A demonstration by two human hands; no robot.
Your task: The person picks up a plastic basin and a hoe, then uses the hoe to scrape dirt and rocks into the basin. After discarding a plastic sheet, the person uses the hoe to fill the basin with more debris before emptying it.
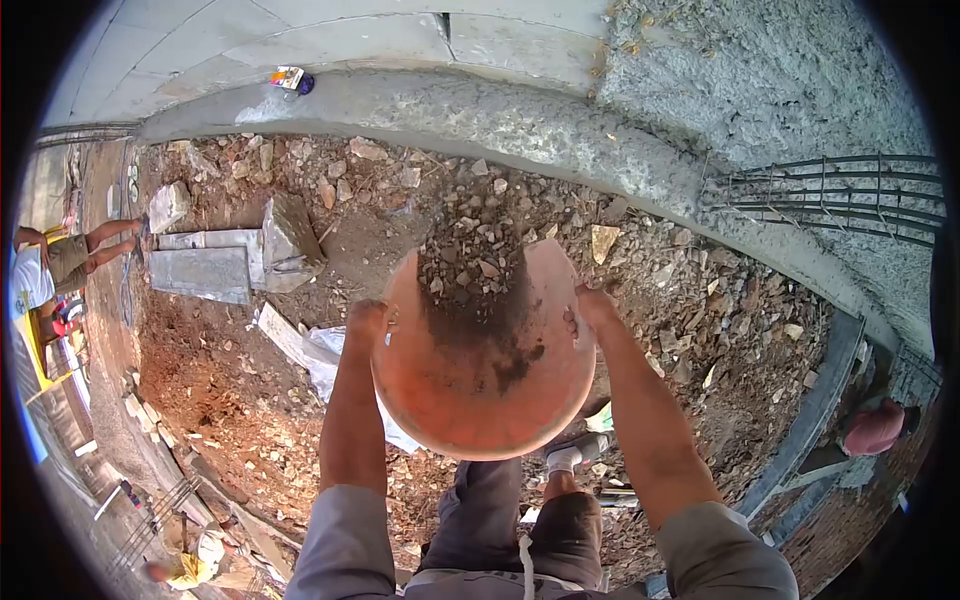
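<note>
An orange rubber pan (480, 420) is tilted away from me in front of my legs. My left hand (368, 318) is closed on its left rim, and my right hand (596, 306) grips the right rim. Dark soil and broken stones (468, 262) lie in the far part of the pan and run over its far lip onto the ground beyond. The undersides of both hands' fingers are partly hidden by the rim.
Rubble (700, 330) covers the ground. Concrete slabs (205, 270) lie to the left, and a concrete ledge (420, 110) runs along the far side. Rebar (830, 195) sticks out at right. Other people appear at the left (65, 265), lower left (190, 560) and right (880, 425).
</note>
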